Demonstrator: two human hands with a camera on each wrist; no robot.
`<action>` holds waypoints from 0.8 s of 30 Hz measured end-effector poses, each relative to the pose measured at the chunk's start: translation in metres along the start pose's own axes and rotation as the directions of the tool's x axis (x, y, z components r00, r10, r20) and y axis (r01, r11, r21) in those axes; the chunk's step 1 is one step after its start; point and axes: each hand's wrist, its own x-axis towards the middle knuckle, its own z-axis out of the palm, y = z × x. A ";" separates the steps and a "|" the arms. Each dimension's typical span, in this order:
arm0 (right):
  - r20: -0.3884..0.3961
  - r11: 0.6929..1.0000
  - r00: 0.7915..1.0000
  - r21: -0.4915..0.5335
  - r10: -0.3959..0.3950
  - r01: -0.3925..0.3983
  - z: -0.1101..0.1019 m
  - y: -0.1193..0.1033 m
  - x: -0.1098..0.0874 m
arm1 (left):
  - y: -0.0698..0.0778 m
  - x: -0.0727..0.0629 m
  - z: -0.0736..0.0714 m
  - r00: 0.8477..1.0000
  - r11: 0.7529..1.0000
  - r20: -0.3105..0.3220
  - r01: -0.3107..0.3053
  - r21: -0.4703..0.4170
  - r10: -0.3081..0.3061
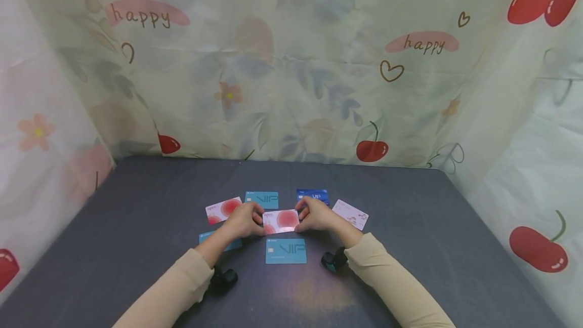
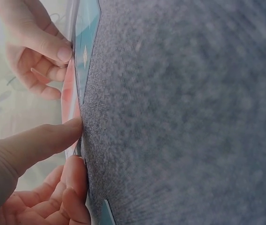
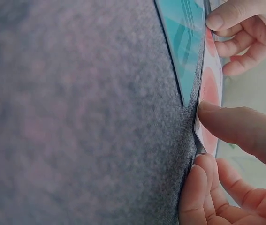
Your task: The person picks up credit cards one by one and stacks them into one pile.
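A white card with red-pink circles [image 1: 280, 221] lies between the two hands in the head view. My left hand [image 1: 244, 220] pinches its left edge between thumb and fingers, and the right hand [image 1: 315, 215] pinches the right edge. In the left wrist view the left thumb [image 2: 53, 138] presses at the card's border. The right wrist view has the right thumb [image 3: 236, 124] on the same card [image 3: 209, 89], which stands slightly tilted off the cloth. Just in front of it lies a teal VIP card [image 1: 286, 251], flat and untouched.
Around the hands lie another pink-circle card [image 1: 220, 211], a teal VIP card [image 1: 261, 200], a dark blue VIP card [image 1: 312, 195] and a pale pink card [image 1: 350, 214]. A further teal card [image 1: 234, 244] is partly under the left forearm. Dark cloth [image 1: 401, 191] covers the table; printed curtains surround it.
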 end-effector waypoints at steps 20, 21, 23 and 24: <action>-0.001 0.998 1.000 0.066 -0.009 0.009 -0.007 -0.002 -0.003 | 0.004 0.000 -0.002 0.999 0.997 -0.012 0.041 -0.070 -0.042; -0.001 0.997 1.000 0.071 -0.009 0.009 -0.007 -0.002 -0.003 | 0.004 0.000 -0.002 0.999 0.997 -0.014 0.038 -0.070 -0.039; -0.001 0.997 1.000 0.081 -0.013 0.013 -0.008 -0.003 -0.004 | 0.005 0.000 -0.003 0.999 0.997 -0.017 0.033 -0.072 -0.034; 0.001 0.996 1.000 0.088 -0.016 0.016 -0.008 -0.002 -0.004 | 0.005 0.000 -0.003 0.999 0.997 -0.017 0.033 -0.075 -0.034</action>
